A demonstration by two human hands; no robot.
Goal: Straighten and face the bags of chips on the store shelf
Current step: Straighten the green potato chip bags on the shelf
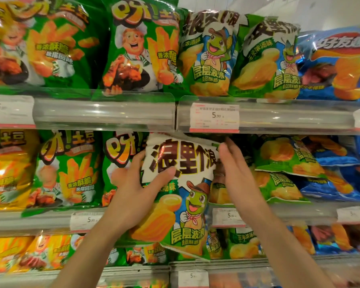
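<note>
Nearest the viewer, two bare forearms rise from the bottom edge toward the middle shelf [50, 219]. The left hand [133, 196] holds the white-and-green chip bag [181, 196]: its fingers curl round the bag's left edge and its thumb presses across the front, below the large dark lettering, so this grip is closed on the bag. The right hand [235, 171] lies flat against the bag's upper right edge, fingers straight and together, a wide grip that touches without wrapping. The bag stands upright and front-facing, forward of the middle shelf's front rail, its lower end overlapping the bags on the lowest shelf. Just left of it on the middle shelf stand green french-fry bags [71, 169] and, further left, a yellow bag [8, 169]. Just right lie tilted green bags [287, 161], stacked aslant, with blue bags [345, 175] beyond them. A price label [227, 217] sits on the rail under the right hand. Farther up, the top shelf carries upright green chef bags [141, 46], two white-and-green bags [237, 57] and a blue bag [337, 63], above a price tag [214, 117].
</note>
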